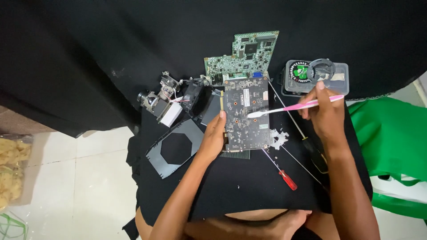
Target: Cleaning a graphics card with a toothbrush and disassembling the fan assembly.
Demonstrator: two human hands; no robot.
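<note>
The right hand (327,116) grips a pink toothbrush (296,107), bristles on the dark circuit board (246,114) lying mid-cloth. The left hand (214,138) clamps the board's left edge. The step looks like brushing the board (white crumbs (278,138) lie beside it). Two screwdrivers (284,175) crowd the right; the black cloth (249,186) below has room.

A clear plastic box (316,78) lies on the black cloth just beyond my right hand (324,113), oblong with rounded corners. Under its lid sits a round black sticker (300,71) with a green and white emblem. On the dark circuit board (246,113) I steady with my left hand (213,138), a small white oblong label (245,94) is stuck near the far edge.

At far left on the floor lies a clear bag (13,166) of pale yellowish crisps.
</note>
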